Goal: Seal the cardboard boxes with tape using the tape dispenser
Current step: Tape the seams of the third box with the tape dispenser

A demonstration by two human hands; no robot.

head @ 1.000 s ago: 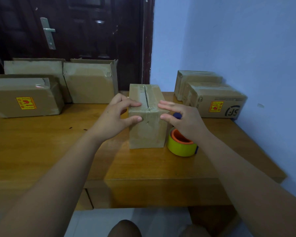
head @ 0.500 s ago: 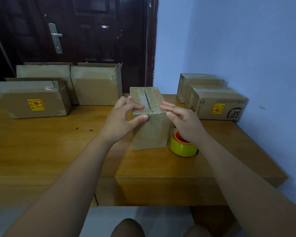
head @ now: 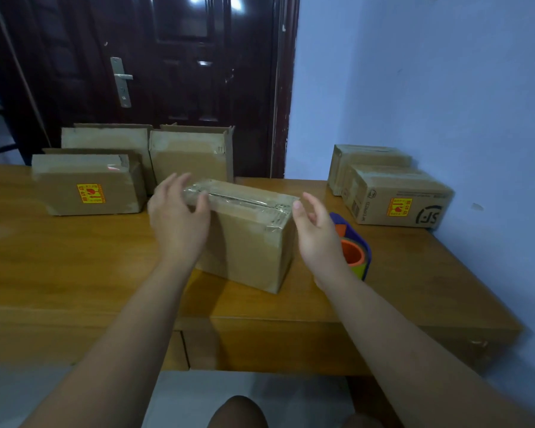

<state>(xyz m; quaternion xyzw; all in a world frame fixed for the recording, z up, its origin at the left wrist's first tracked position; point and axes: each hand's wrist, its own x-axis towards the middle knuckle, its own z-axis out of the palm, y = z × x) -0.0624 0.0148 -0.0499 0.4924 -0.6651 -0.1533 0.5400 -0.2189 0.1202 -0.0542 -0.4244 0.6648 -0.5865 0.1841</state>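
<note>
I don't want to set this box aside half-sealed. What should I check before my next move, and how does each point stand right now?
1. Top seam taped: ok. The clear tape runs along the seam of the middle box from end to end.
2. Tape pressed flat: not ok. It looks wrinkled at the right end.
3. Hands free: ok. The left hand and the right hand are open and hold nothing; the left thumb touches the box's top edge.
4. Tool in reach: ok. The tape dispenser lies on the table just beyond the right hand.
5. Bottom seam sealed: cannot tell; it is hidden.
</note>
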